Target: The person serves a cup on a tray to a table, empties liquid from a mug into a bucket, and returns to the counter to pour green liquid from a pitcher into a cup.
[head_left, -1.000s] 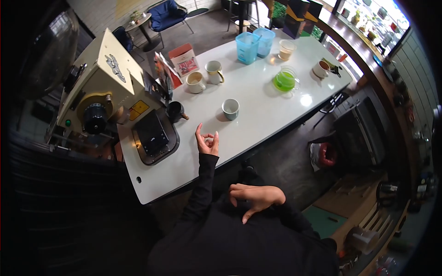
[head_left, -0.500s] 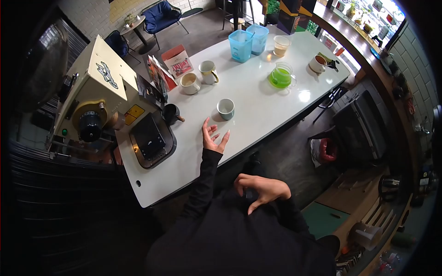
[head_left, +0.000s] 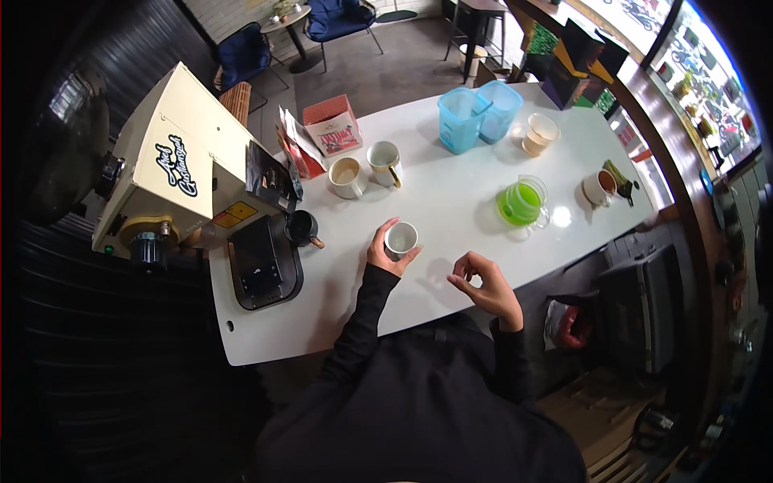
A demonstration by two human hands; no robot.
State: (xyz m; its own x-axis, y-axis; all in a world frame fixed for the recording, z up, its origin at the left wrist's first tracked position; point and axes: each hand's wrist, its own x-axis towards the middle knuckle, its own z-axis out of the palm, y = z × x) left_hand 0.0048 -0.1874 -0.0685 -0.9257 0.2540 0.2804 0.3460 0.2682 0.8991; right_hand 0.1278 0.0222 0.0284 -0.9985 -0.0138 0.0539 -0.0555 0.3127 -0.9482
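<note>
My left hand [head_left: 388,251] is wrapped round the side of a small pale cup [head_left: 401,239], thumb on the near side and fingers on the far left. The cup is upright over the white table, and its inside looks empty. To its right, above the table's near edge, my right hand [head_left: 487,288] is loosely curled with nothing visible in it. Beyond the cup stand a beige mug [head_left: 347,178] and a pale mug with a gold-toned handle [head_left: 385,163]. A glass server [head_left: 522,201] with bright green liquid stands farther right.
A cream coffee roaster [head_left: 181,153] and a black tray [head_left: 256,262] are at the left, near a black handled scoop [head_left: 302,229]. Blue plastic containers [head_left: 462,121], a tan-filled cup [head_left: 540,134] and a cup of brown liquid [head_left: 599,187] stand toward the far side and right.
My left hand has closed round the small cup. My right hand has risen from near my body to over the table edge. The camera view has shifted.
</note>
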